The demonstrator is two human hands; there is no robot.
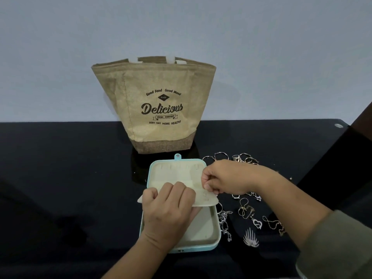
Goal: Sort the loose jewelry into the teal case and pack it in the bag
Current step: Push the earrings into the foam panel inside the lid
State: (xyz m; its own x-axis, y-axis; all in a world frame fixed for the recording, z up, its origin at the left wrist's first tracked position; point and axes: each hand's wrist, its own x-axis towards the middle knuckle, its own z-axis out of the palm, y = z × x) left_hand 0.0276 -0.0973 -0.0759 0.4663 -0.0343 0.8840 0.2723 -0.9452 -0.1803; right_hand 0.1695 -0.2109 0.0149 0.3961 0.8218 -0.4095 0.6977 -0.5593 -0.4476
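Both hands attend the open teal case (151,170): left hand (169,210) grips its cream flap (207,199), apparently steadying it, right hand (227,178) pinches its edge; loose jewelry (247,212) lies beside that hand, bag (161,109) beyond.

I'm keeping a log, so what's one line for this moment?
case open; left hand holds flap; right hand pinches flap; jewelry beside case; bag behind
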